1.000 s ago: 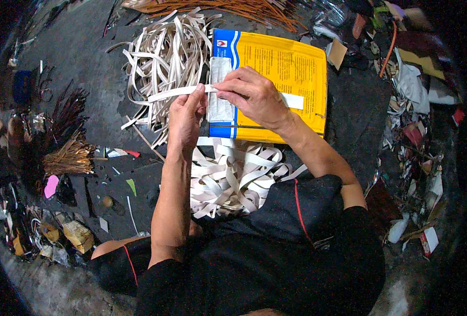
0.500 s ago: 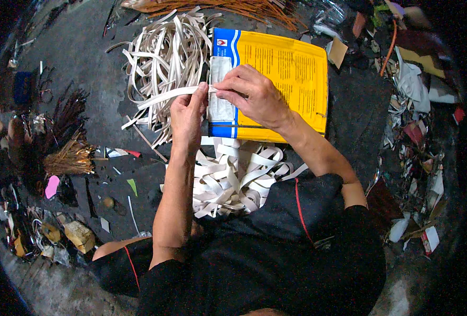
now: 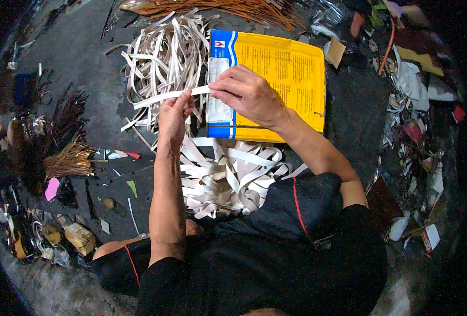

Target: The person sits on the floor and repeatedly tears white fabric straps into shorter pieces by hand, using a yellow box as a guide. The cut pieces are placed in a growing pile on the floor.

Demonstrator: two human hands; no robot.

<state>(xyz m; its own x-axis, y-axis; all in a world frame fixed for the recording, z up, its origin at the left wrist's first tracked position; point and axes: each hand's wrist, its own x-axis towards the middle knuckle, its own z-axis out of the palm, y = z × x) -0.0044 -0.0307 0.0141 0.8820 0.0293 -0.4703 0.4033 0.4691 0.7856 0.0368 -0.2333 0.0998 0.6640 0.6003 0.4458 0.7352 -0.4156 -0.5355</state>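
Strip up in the air, white and flat, running from above the tangled pile to the left edge of the yellow panel. Panel laid flat out front, probably as a firm base under the hands. Pile just left of it, likely for easy reach; looser heap tucked between panel and legs. Right hand pinched on the strip near its hidden right end; left hand clamped partway along with thumb and finger, presumably to hold it straight. Further out: brown bundle up top, scraps along the right, frayed bundle and pink scrap off left. Nothing blocking the strip, just right forearm covering some panel.
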